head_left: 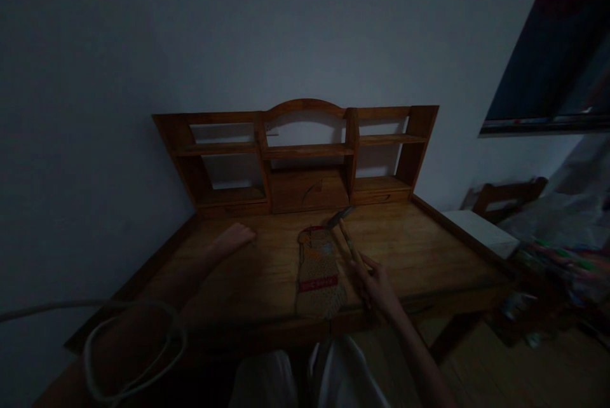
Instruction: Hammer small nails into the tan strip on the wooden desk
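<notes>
Two hands on a dim wooden bench (419, 249). Right hand (376, 284) is clenched around wooden-handled tools (350, 246), which look like two. The handles run forward and slightly left from the fingers, with a dark metal tip (340, 216) at the far end, low over the bench. Just left of this hand lies a patterned woven pouch (318, 271), flat, with a red band across it. Left hand (236, 234) rests on the bench well left of the pouch, fingers curled under, nothing seen in it. Shelf unit (305, 154) stands beyond both hands. Pale cable (131, 357) loops near the left forearm.
</notes>
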The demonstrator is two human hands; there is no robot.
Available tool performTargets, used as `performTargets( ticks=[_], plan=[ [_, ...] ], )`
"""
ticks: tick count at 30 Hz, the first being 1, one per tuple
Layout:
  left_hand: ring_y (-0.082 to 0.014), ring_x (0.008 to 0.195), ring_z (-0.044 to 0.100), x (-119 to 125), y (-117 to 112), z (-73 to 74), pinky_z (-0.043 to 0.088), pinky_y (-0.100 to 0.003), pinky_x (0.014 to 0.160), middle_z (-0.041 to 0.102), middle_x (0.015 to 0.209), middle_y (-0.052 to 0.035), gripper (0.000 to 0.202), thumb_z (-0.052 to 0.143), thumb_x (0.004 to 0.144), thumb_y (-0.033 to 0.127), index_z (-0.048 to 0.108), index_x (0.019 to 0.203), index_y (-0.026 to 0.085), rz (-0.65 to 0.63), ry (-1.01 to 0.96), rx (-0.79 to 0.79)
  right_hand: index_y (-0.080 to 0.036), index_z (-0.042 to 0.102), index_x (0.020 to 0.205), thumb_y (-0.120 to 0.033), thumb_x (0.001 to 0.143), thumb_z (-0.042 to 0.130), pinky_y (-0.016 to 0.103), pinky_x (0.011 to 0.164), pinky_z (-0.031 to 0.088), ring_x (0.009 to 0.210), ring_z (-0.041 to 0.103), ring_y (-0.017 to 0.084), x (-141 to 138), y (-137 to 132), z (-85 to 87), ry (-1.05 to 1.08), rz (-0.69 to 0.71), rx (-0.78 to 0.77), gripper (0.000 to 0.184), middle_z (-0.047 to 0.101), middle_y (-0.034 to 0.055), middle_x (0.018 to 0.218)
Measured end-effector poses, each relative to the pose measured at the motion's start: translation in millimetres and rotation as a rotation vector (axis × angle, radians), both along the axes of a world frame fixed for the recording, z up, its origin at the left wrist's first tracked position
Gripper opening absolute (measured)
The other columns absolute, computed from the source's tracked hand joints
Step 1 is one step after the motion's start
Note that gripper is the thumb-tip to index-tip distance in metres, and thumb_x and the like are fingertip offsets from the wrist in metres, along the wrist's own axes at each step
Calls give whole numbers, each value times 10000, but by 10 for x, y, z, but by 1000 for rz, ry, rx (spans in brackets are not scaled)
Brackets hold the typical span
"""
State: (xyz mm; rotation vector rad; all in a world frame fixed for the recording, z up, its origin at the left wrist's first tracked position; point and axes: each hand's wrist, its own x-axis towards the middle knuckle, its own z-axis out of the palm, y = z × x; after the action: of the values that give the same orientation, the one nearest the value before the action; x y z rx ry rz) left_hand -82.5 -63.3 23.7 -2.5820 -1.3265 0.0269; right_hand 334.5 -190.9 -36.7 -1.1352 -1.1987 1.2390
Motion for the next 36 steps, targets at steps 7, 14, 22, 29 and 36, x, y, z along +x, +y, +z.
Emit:
performTargets(
  ticks=[7, 14, 22, 29, 36],
  plan=[
    [-171, 851, 677, 646, -133, -39, 518, -285, 795, 724, 946, -18, 229, 566, 844, 397, 679, 959, 235, 79, -919, 119, -136, 574, 1244, -571, 808, 564, 148, 251, 258, 274, 315, 63, 13, 20, -22, -71, -26, 21, 617, 398, -94, 407],
    [-150, 733, 679, 1709, -369, -558, 549, -254, 678, 700, 786, -35, 198, 601, 811, 371, 634, 835, 177, 180, -1465, 32, -139, 538, 1290, -578, 803, 568, 147, 241, 270, 275, 302, 58, -2, 9, -15, -68, -31, 7, 656, 392, -100, 425],
    [-153, 789, 677, 1792, -453, -719, 530, -251, 705, 711, 870, -21, 202, 548, 865, 384, 660, 866, 217, 201, -1327, 50, -162, 551, 1281, -570, 817, 560, 141, 240, 253, 289, 295, 52, -18, 3, 4, -65, -34, -32, 617, 384, -97, 456],
    [-150, 720, 683, 1799, -324, -894, 563, -262, 676, 706, 792, -14, 158, 656, 781, 354, 658, 824, 203, 200, -1463, -33, -186, 527, 1317, -566, 809, 575, 148, 245, 274, 305, 334, 62, -8, 8, -14, -94, -57, -73, 636, 402, -86, 487],
    [-143, 738, 689, 1794, -374, -861, 553, -241, 670, 716, 839, -10, 156, 634, 811, 358, 662, 859, 213, 173, -1421, -36, -207, 543, 1298, -559, 815, 568, 147, 245, 281, 313, 340, 63, -19, -9, 24, -104, -51, -71, 599, 408, -83, 498]
  ],
)
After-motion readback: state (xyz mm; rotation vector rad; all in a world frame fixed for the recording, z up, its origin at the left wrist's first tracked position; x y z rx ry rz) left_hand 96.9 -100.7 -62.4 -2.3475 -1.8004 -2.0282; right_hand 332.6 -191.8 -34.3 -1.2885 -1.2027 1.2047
